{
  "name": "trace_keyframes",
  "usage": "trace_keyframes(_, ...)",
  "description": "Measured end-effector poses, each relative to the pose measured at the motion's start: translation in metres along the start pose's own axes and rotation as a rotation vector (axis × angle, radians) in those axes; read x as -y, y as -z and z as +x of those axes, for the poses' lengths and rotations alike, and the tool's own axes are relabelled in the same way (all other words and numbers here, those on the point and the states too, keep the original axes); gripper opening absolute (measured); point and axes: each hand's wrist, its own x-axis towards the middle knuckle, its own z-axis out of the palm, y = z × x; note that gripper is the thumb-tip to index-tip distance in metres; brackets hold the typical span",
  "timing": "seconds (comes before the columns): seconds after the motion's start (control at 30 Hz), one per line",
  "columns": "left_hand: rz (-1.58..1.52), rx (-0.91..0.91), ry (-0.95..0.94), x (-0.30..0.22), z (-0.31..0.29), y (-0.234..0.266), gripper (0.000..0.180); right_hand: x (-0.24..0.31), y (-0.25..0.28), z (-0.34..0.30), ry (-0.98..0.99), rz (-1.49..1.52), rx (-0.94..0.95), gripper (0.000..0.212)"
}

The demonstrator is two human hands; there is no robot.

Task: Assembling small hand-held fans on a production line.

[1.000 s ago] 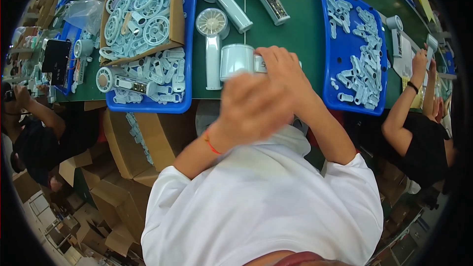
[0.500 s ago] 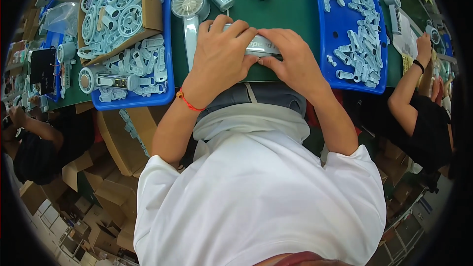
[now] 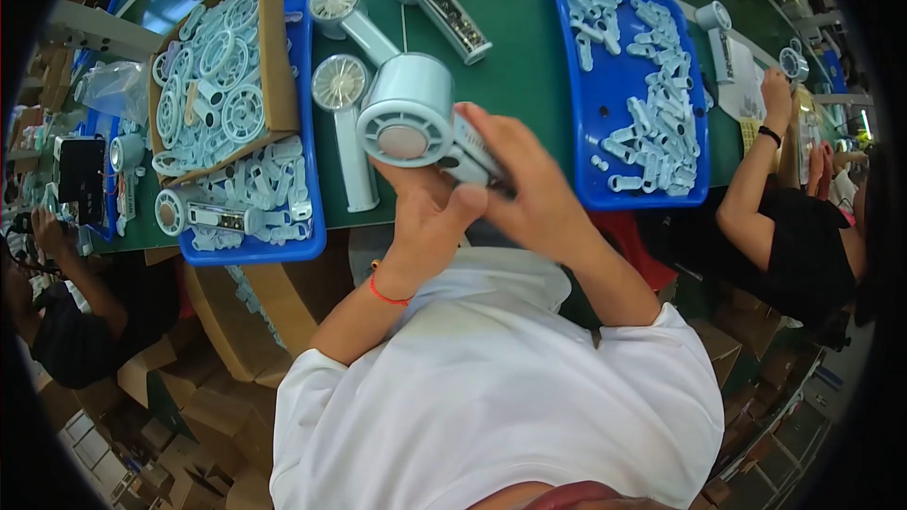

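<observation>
A pale blue handheld fan (image 3: 408, 104) is raised off the table, its round head up and tilted, with a round silvery centre facing me. My left hand (image 3: 420, 231) is closed round it just below the head, its thumb by the handle. My right hand (image 3: 534, 191), slightly blurred, grips the handle from the right; most of the handle is hidden by the fingers. Just beyond lie two finished-looking fans with clear grilles, one fan (image 3: 346, 137) upright along the left and another fan (image 3: 354, 24) slanting behind it. Farther off, an open-handled fan (image 3: 444, 9) shows its inner parts.
On the left, a blue tray (image 3: 255, 251) carries small pale blue parts, a fan with an open handle and a cardboard box (image 3: 281, 66) of rings and parts. Another blue tray (image 3: 590, 146) of small parts lies right. Co-workers sit at both sides; cartons (image 3: 227, 397) stand below left.
The fan has been lifted and turned from lying flat under both hands to head-up. My left hand has moved from on top to beneath the head. The view has shifted, showing more of the table's far side.
</observation>
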Motion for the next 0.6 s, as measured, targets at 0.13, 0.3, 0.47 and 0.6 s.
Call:
trace_keyframes(0.13,0.359,-0.023,0.078,-0.032,0.038,0.005,0.067,0.013,0.073,0.046,-0.082,-0.52,-0.118,0.024)
trace_keyframes(0.3,0.838,0.028,0.11,-0.056,0.17,-0.01,0.043,-0.105,0.145,0.062,-0.214,-1.055,-0.064,0.032)
trace_keyframes(0.47,1.396,-0.2,0.137,-0.009,0.327,0.013,0.042,-0.103,0.138,0.06,-0.215,-0.889,-0.064,0.019)
trace_keyframes(0.6,1.475,-0.326,0.233,0.047,0.38,0.011,0.045,-0.09,0.141,0.048,-0.222,-0.975,-0.002,0.019)
